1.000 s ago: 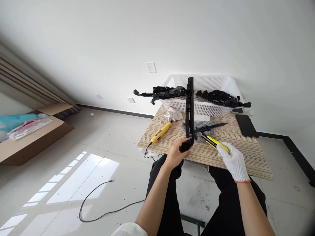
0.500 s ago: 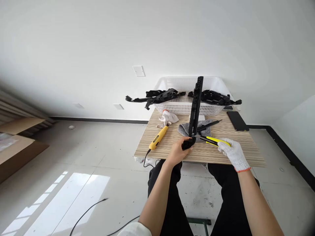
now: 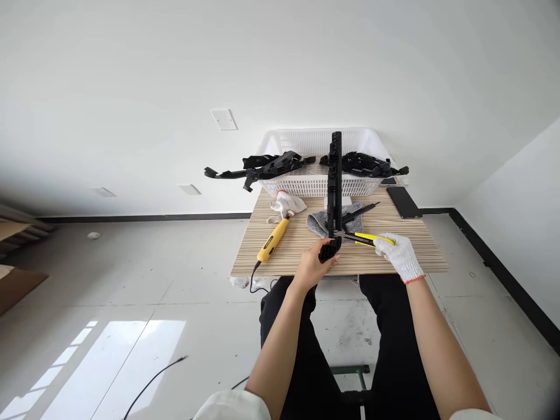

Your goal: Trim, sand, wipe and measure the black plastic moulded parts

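Black plastic strip over table, bare left hand pinching its near end. Gloved right hand grasps yellow knife, tip at strip just beyond left fingers; contact too small to tell. Good handling, I judge: steady grip, short light strokes, edge angled away from bare fingers. 1 slip could cut.

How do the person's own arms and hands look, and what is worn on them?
The left hand is bare. The right hand wears a white knitted glove with an orange edge at the wrist. The left forearm and right forearm are bare. White sleeves show at the frame's lower edge.
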The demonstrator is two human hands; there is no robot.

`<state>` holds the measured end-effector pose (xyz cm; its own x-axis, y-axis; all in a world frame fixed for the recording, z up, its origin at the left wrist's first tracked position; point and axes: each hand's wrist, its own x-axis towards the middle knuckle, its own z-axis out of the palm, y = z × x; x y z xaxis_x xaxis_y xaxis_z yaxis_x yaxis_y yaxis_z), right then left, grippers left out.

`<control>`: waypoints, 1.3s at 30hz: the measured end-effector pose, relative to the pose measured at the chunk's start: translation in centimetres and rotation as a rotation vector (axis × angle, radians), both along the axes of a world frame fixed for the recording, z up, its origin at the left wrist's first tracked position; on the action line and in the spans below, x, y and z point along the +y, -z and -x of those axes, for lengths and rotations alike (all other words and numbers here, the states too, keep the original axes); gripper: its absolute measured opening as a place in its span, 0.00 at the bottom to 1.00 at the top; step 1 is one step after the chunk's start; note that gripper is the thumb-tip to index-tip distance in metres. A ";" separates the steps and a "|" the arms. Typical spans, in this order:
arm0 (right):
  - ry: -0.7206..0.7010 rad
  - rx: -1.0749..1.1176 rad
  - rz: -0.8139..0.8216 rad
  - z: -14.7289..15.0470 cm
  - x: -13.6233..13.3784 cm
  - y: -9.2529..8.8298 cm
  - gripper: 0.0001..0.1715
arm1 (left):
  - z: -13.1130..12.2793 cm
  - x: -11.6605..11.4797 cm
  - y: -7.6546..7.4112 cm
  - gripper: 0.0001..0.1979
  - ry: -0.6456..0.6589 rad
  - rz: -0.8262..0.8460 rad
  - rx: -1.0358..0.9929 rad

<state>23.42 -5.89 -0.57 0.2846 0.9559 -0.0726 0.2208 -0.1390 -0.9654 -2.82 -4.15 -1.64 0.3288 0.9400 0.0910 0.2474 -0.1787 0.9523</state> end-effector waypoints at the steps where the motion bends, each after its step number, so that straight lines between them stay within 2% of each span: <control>1: 0.017 -0.011 -0.001 -0.1 0.0 0.1 0.24 | -0.1 0.0 0.1 0.21 0.001 0.012 -0.019; 4: 0.071 -0.019 -0.004 -0.2 0.0 0.1 0.24 | -0.2 0.1 0.3 0.21 -0.006 0.026 -0.047; 11: 0.027 -0.163 -0.022 0.4 -0.3 -0.9 0.25 | -0.4 0.2 0.2 0.19 -0.046 -0.011 -0.033; 15: -0.002 -0.171 -0.026 0.3 -0.2 -0.6 0.25 | -0.5 0.1 0.3 0.18 -0.050 -0.001 -0.058; 18: -0.006 -0.052 -0.015 0.0 0.2 -0.3 0.25 | -0.6 0.0 0.4 0.19 -0.081 -0.028 -0.043; 23: 0.158 0.348 -0.022 0.8 0.8 -0.4 0.23 | -0.9 -0.1 0.4 0.18 -0.093 -0.041 -0.014; 25: 0.140 0.399 -0.032 1.3 0.6 -0.4 0.22 | -1.0 -0.2 0.4 0.18 -0.128 -0.079 0.022; 29: -0.017 0.282 -0.014 2.0 -0.3 0.0 0.23 | -1.4 -0.5 0.6 0.15 -0.269 -0.270 0.161; 31: -0.043 0.226 -0.019 2.1 -0.8 0.1 0.24 | -1.5 -0.6 0.7 0.14 -0.298 -0.307 0.193; 39: 0.135 0.151 -0.100 1.8 0.1 -0.7 0.25 | -1.4 -0.6 0.8 0.13 -0.309 -0.296 0.199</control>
